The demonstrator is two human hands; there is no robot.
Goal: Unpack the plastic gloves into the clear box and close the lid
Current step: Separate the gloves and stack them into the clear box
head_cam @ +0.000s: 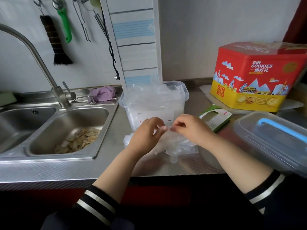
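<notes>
**Two hands pull at thin plastic gloves on a metal counter**

A big shiny metal counter (pixel 103 165) runs across the room. A double sink (pixel 49 151) is set into its left side. The sink has a tall bent tap (pixel 35 52), and food scraps (pixel 78 141) lie in the bowl near the middle. A brush (pixel 54 42) hangs on the wall above it.

On the right stands a big red and yellow cookie tin (pixel 254 78). In front of it, near the edge, lies a clear lid with a blue strip (pixel 274 138).

The clear box (pixel 154 103) stands in the middle, at the back of the counter. It is open on top. Crinkly see-through gloves already puff out of it.

Just in front of the box lies a loose pile of plastic gloves (pixel 179 145), flat on the counter. A small green and white packet (pixel 214 118) lies beside the box on the right.

Both hands are over the pile. The left hand (pixel 146 135) has curled fingers and pinches a bit of thin plastic. The right hand (pixel 191 128) pinches the plastic too, finger and thumb together. The fingertips of both hands nearly meet.

A purple cloth (pixel 103 93) sits behind the sink.
</notes>
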